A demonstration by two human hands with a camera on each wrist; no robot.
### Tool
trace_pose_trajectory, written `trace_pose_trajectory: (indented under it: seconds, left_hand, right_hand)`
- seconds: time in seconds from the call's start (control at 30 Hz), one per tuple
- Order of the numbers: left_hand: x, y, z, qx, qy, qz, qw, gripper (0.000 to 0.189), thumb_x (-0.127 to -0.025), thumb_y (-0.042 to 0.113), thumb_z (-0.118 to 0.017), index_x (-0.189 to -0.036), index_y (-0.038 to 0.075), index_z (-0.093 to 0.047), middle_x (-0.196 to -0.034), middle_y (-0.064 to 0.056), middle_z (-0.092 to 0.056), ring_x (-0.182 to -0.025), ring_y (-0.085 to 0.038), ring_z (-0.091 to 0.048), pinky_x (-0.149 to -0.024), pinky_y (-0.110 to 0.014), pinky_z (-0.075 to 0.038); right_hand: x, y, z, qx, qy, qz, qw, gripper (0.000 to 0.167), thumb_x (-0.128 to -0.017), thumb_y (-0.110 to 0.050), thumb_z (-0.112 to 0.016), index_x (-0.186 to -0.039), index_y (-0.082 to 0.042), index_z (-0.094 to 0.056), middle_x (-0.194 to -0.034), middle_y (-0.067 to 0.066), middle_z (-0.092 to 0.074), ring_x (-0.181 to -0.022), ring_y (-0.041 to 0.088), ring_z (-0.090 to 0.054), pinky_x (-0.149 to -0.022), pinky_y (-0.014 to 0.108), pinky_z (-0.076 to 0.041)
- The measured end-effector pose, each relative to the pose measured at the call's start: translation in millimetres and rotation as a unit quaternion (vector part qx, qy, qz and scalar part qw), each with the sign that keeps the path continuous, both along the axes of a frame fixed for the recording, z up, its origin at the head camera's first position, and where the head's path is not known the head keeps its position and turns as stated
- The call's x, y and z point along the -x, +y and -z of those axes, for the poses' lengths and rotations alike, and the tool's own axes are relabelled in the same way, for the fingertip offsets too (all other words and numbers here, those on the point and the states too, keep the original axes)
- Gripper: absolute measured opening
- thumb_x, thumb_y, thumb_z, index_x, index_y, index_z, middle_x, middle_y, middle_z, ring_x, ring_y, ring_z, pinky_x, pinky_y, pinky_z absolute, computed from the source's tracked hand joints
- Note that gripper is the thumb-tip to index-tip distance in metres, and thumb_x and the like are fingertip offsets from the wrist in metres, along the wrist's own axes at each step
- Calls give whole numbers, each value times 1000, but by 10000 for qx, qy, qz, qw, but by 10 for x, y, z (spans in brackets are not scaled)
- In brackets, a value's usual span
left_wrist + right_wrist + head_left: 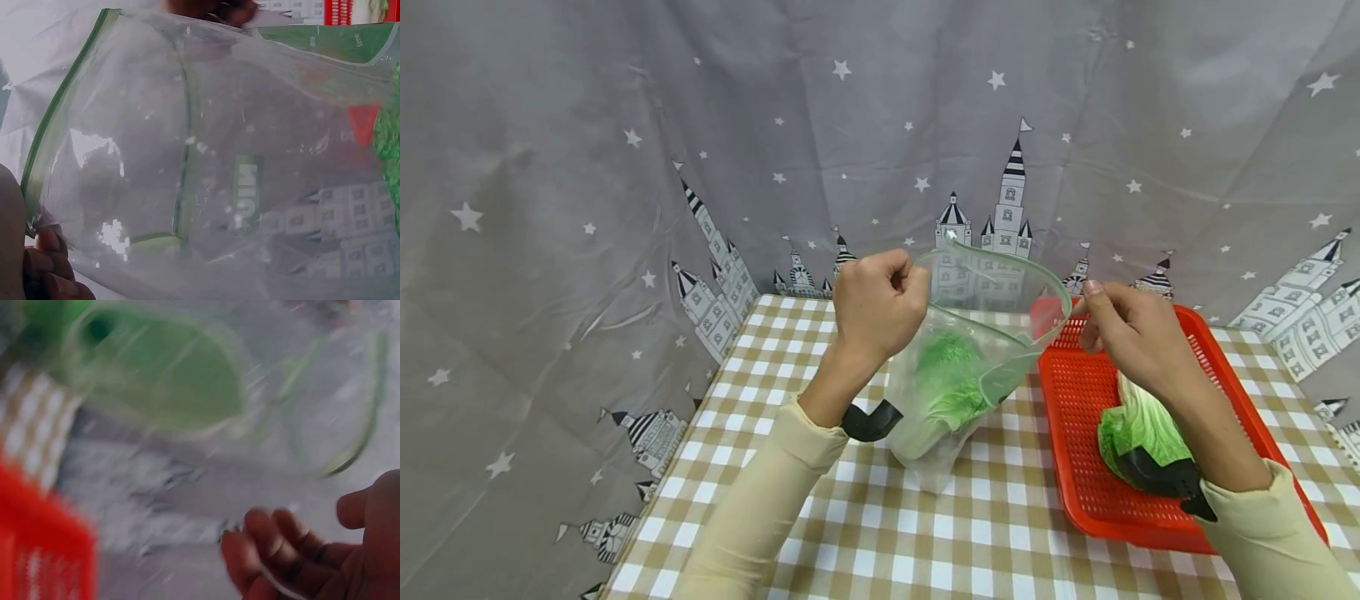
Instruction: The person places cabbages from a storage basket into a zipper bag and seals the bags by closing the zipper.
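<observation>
My left hand [882,302] grips the rim of a clear zip bag [137,112], its fingers curled round the edge. Green zip strips line the bag's mouth, which gapes wide. Low inside the bag lies a toy-like napa cabbage [951,383], leafy end up and tilted. To the right of the mouth is my right hand [1131,333]; in the right wrist view its fingers are loosely bent, hold nothing and stand apart from the bag. Below that hand, another napa cabbage [1138,425] rests in a red basket [1071,467], partly hidden by the wrist camera strap.
A brown-and-white checked cloth [865,533] covers the table. Behind it hangs a grey curtain [880,117] printed with stars and castles, close to the table's back edge. The red basket takes up the table's right side.
</observation>
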State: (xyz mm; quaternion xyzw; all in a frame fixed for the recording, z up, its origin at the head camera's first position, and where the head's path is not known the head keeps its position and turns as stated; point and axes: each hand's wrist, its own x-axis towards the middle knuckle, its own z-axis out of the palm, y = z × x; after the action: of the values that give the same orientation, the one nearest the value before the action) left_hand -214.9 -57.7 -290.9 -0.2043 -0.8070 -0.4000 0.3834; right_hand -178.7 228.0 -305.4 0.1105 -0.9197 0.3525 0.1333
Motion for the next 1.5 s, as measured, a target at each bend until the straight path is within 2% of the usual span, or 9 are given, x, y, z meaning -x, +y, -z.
trace_pose_trajectory:
  seconds: [0.13, 0.3, 0.47, 0.6, 0.77, 0.93, 1.2, 1.37, 1.5]
  left_hand:
    - [62, 149, 57, 165, -184, 103, 9996, 25, -73, 15, -47, -49, 18, -37, -44, 6, -34, -42, -8, -30, -40, -29, -26]
    - [87, 330, 126, 357, -331, 365, 9981, 26, -75, 17, -47, -51, 18, -37, -45, 7, -36, -42, -8, -31, -40, -26, -26]
    - [74, 463, 177, 519, -419, 582, 9961, 26, -75, 17, -49, -52, 18, -39, -45, 8, -37, -42, -6, -32, -39, -24, -25]
    - [57, 516, 205, 555, -540, 694, 9946, 26, -75, 17, -50, -51, 19, -39, -45, 8, -36, -42, -5, -32, -38, -24, -24]
    - [44, 539, 248, 560, -604, 654, 9945, 26, -75, 17, -49, -52, 19, -38, -45, 8, -35, -42, -7, -33, -39, -25, -27]
    - [40, 561, 291, 622, -597, 675, 9940, 25, -74, 17, -49, -52, 19, -38, -45, 8, -34, -42, -8, -34, -39, -26, -27]
    - [39, 565, 312, 588, -641, 718, 9936, 25, -75, 17, -49, -52, 18, -37, -45, 7, -34, -42, -8, -31, -39, -25, -25]
    - [49, 566, 315, 553, -637, 751, 9936, 25, -74, 16, -49, -52, 18, -37, -45, 7, -33, -42, -7, -30, -40, -24, -24]
    - [49, 570, 305, 531, -646, 768, 9935, 25, -74, 16, -49, -52, 18, -37, -45, 7, -33, -42, -7, -30, -40, -24, -24]
  right_hand:
    - [112, 321, 275, -913, -807, 764, 9896, 58, -102, -48, -33, -123, -1, -58, -99, 24, -66, -85, 41, -62, -61, 48, -45]
    - [201, 692, 722, -1912, -2352, 840, 9493, 93, -98, -62, -22, -143, 19, -21, -131, 46, -39, -112, 62, -46, -77, 68, -43]
    - [184, 799, 1149, -2201, -3313, 1008, 9119, 100, -94, -61, -43, -135, 24, -8, -120, 56, -31, -105, 67, -45, -83, 69, -41]
    - [168, 803, 1347, -2341, -3487, 1395, 8967, 110, -85, -48, -67, -136, 21, 3, -120, 59, -15, -100, 71, -42, -84, 72, -40]
    - [129, 810, 1446, -2644, -2959, 1304, 9086, 114, -77, -30, -79, -136, 22, 3, -115, 59, -17, -85, 69, -48, -72, 71, -44]
    - [93, 886, 1379, -2494, -2364, 1075, 9329, 97, -76, -15, -72, -141, 16, -7, -107, 50, -30, -77, 63, -51, -58, 66, -46]
    - [121, 944, 716, -2181, -763, 817, 9695, 92, -78, -14, -70, -151, -3, -14, -127, 36, -36, -83, 58, -52, -56, 64, -42]
    - [91, 820, 144, -2402, 959, 646, 9638, 94, -74, -8, -73, -154, -13, -22, -139, 23, -40, -85, 53, -53, -55, 64, -40]
    - [63, 649, -164, -2661, 2136, -243, 9397, 100, -64, -2, -81, -151, -10, -31, -143, 18, -45, -99, 50, -55, -71, 64, -45]
